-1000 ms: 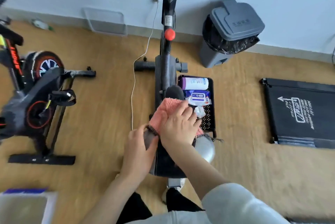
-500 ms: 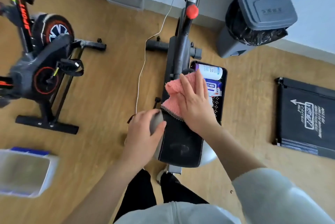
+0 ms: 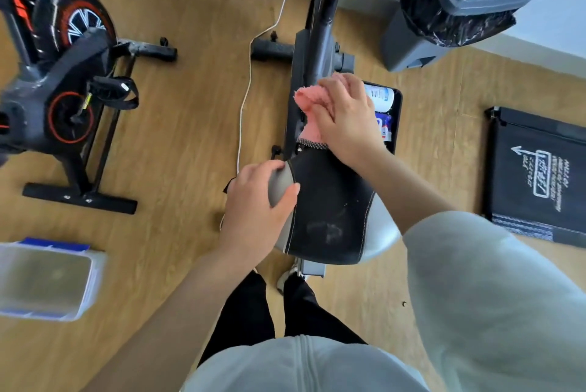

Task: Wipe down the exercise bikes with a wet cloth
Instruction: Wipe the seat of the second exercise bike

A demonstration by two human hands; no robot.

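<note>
A dark exercise bike with a red knob stands in front of me, its black and grey saddle just below my hands. My right hand presses a pink cloth onto the narrow front end of the saddle. My left hand grips the saddle's grey left side. A second bike, black with red-rimmed wheel, stands at the left.
A black tray with a bottle and wipes lies on the floor right of the bike. A grey bin is by the wall, a folded black mat at the right, a clear box at the lower left. A white cable runs along the floor.
My right hand has slid the pink cloth forward along the saddle toward its front tip, baring the black seat. The left hand stays on the saddle's side. My view has tilted downward.
</note>
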